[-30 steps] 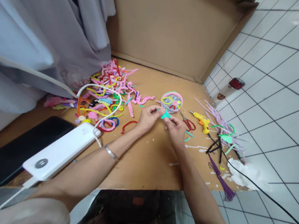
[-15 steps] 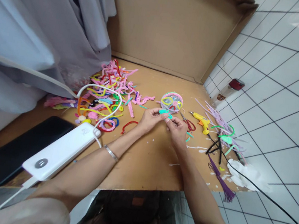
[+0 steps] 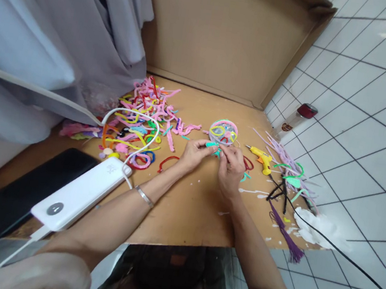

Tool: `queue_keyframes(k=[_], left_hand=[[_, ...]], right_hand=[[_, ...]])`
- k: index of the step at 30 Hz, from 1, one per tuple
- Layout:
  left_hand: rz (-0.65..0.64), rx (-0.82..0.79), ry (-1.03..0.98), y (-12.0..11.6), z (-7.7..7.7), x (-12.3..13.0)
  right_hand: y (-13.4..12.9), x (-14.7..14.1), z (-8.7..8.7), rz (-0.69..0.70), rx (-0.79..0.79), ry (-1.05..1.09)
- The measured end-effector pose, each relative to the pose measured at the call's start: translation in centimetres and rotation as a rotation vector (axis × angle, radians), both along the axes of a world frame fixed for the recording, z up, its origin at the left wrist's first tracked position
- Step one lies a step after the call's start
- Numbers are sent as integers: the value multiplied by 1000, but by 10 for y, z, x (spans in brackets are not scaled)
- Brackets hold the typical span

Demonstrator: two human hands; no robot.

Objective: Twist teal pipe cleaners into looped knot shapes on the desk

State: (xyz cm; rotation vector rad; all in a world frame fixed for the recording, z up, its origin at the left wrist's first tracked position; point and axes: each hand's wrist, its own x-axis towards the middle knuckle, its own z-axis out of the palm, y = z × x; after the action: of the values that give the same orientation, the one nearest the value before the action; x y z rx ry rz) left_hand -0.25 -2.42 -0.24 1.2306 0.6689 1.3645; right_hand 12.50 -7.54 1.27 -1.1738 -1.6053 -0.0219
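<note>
We see the left hand (image 3: 194, 155) pinching a small teal fuzzy piece (image 3: 211, 144) between thumb and forefinger. The right hand (image 3: 232, 166) has its fingers bunched together at the other end of this piece and seems to pinch it too; its exact contact we cannot tell. The piece is above the middle of the worktop (image 3: 182, 219), in front of a round decorated piece (image 3: 225, 122), which stands toward the far edge. We think that two pinches are used because the piece is small and soft, so one hand can steady it while the other shapes it.

The red-handled scissors (image 3: 248, 163), partly hidden by the right hand, and the yellow glue gun (image 3: 263, 159) lie toward the right edge, probably to be in easy reach. The heap of coloured stems (image 3: 153, 110) fills the far left corner, and the white power bank (image 3: 82, 191) lies at the near left corner, which leaves the middle free for handwork.
</note>
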Motion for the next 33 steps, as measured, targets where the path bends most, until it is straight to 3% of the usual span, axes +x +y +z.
queue_keyframes(k=[17,26,33], left_hand=[[-31,48,41,-1,1,0],[-24,-7,87,0,2,3],[-47,-57,-9,4,0,4]], right_hand=[[3,3,-1,93,-83,1],[6,5,-3,138,-138,138],[5,3,-2,164,-193,231]])
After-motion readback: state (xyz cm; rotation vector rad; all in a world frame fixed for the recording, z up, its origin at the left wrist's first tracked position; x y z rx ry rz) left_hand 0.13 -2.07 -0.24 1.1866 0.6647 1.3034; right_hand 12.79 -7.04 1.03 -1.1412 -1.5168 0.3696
